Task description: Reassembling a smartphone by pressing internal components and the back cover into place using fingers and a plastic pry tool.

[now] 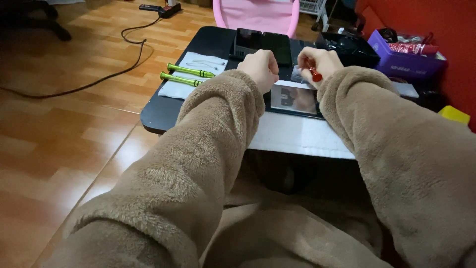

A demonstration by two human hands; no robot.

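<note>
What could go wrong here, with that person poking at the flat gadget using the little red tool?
The red-handled tool in the right hand could slip and scratch the shiny flat device. The device lies near the low black table's front edge, so a nudge from a sleeve might push it off. The two green screwdrivers could roll away.

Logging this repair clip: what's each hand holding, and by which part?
Right hand grips a red-handled tool by its handle. Left hand is fisted; any hold can't be told.
</note>
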